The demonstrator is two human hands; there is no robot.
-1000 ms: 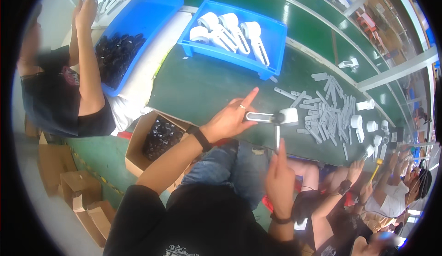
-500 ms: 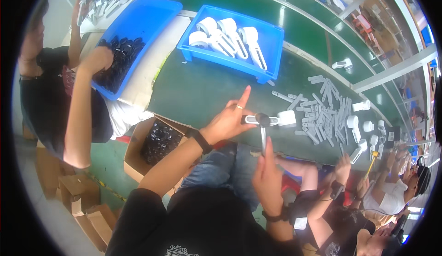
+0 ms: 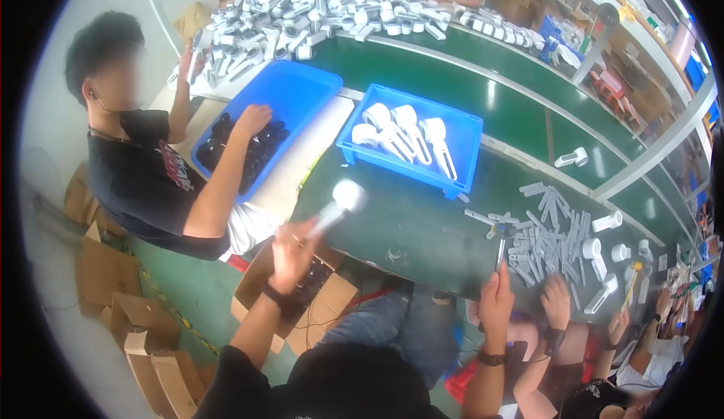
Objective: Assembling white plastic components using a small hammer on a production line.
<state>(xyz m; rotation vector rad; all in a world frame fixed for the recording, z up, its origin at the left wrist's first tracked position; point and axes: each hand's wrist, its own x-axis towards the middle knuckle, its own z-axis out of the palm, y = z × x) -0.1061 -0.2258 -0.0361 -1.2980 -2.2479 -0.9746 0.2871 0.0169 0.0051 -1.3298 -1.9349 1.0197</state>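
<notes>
In my left hand (image 3: 292,257) is a white round-headed handle part (image 3: 347,195), held up above the near table edge and blurred by motion. My right hand (image 3: 496,302) grips a small hammer (image 3: 504,230) with a thin metal shaft, its dark head up. Behind the hammer head spreads a heap of grey flat strips (image 3: 554,238) on the green table. A blue tray (image 3: 411,96) holds several white handle parts (image 3: 436,136) like mine, lying side by side. More of these white parts (image 3: 593,253) lie right of the strips.
On the left a co-worker (image 3: 162,178) reaches into a blue bin (image 3: 309,79) of black pieces. White parts (image 3: 317,23) pile up at the back. A cardboard box (image 3: 332,298) stands below the table edge. Another person's hand (image 3: 556,302) is close to my right one.
My left hand has swung left and lifted the white part away from the hammer. My right hand has moved right with the hammer. The view has shifted, showing more of the back.
</notes>
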